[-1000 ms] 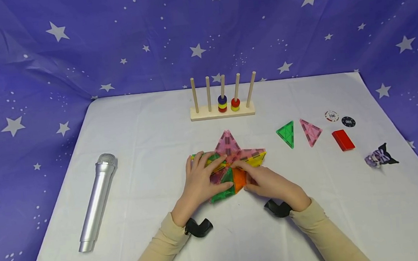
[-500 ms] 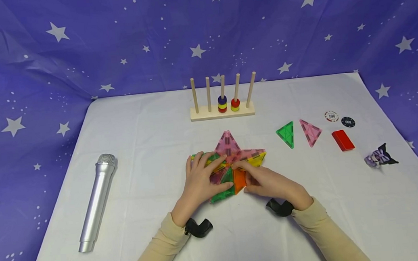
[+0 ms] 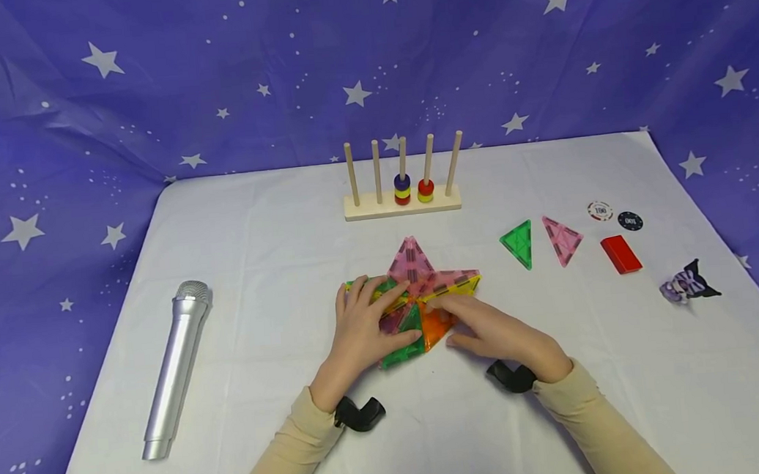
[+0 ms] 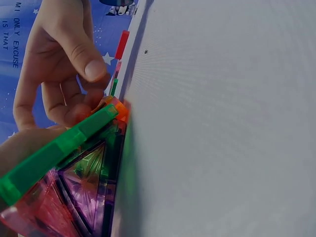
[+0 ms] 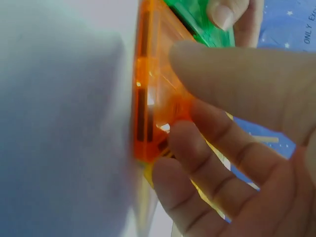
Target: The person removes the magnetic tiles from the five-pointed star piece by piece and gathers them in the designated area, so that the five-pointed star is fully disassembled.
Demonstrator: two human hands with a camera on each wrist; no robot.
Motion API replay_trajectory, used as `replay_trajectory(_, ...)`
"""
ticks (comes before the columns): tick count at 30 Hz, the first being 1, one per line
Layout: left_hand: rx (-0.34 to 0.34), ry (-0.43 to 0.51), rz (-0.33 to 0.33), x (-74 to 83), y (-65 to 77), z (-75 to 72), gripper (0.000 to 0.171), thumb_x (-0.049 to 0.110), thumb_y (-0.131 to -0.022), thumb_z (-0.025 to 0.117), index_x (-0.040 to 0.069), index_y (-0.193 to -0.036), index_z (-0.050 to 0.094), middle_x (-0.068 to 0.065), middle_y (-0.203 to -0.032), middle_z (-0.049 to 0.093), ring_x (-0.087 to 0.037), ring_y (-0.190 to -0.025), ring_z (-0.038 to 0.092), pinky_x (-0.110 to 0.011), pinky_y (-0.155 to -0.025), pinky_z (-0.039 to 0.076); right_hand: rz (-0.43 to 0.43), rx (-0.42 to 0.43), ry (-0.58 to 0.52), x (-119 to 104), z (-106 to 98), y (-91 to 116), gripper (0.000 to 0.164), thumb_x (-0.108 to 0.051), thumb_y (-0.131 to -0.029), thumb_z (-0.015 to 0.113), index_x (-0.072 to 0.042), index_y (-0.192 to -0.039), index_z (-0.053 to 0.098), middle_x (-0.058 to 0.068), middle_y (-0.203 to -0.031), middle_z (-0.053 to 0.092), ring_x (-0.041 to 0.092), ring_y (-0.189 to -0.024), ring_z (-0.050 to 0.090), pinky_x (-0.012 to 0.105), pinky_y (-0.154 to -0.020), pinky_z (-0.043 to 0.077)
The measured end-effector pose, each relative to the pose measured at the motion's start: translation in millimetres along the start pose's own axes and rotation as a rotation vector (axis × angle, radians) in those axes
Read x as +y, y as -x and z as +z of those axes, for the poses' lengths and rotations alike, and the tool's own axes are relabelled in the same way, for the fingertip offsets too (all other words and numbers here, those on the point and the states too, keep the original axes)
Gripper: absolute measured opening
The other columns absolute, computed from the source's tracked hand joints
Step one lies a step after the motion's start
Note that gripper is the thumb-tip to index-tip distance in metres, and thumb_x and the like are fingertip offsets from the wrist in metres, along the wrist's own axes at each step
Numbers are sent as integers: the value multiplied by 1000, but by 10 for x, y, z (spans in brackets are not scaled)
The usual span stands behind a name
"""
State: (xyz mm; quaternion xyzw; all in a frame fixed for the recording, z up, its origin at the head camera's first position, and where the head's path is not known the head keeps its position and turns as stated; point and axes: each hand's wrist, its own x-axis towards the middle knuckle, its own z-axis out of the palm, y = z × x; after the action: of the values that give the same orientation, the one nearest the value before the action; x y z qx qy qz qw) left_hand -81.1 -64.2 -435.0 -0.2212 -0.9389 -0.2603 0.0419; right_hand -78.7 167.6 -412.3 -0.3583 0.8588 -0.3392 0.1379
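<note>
A star-shaped build of see-through magnetic tiles (image 3: 411, 264) stands on the white table, its points raised in pink, yellow, green and orange. My left hand (image 3: 362, 326) rests with spread fingers over its left side, the thumb lying on a green tile (image 3: 404, 355). An orange tile (image 3: 433, 325) forms the near right point. At that point my right hand (image 3: 491, 324) touches the build near its middle with the fingertips, the thumb apart from them. In the right wrist view the thumb and loosely bent fingers are beside the orange tile (image 5: 153, 98). The left fingers hide part of the build.
Loose green (image 3: 519, 244) and pink triangle tiles (image 3: 561, 240) lie to the right. Beyond them are two poker chips (image 3: 600, 211), a red block (image 3: 622, 254) and a small figure (image 3: 688, 284). A peg stand with rings (image 3: 402, 202) is behind; a silver microphone (image 3: 176, 372) lies left.
The right thumb has come off the orange tile and moved slightly right, so more of that tile shows. The left hand has kept its place on the star.
</note>
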Motion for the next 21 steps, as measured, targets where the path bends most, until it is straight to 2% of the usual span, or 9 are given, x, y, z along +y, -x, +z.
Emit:
replay_trajectory(7,7,-1,6,-8,6,0,71,59,-70,65,28,-132,49,-8,-132,42,-33,-126,24,-58,-100,6,24,49,84,-24,56,-46,62,-11,-83,66,-10,-137,37,8,-131,45,22,-117,44,39,-95,37)
replay_trajectory(15,-2,-2,1,-8,9,-1,71,59,-70,65,29,-132,48,-8,-133,41,-33,-127,23,-57,-101,6,8,87,210,-43,102,-64,55,-12,-82,67,-11,-132,43,9,-119,53,23,-107,52,38,-88,43)
replay_trajectory(21,2,4,5,-4,6,-5,71,58,-70,66,28,-132,49,-8,-133,42,-33,-127,23,-58,-100,6,19,97,239,-46,114,-80,53,-11,-83,66,-12,-131,43,8,-114,55,20,-99,55,36,-83,46)
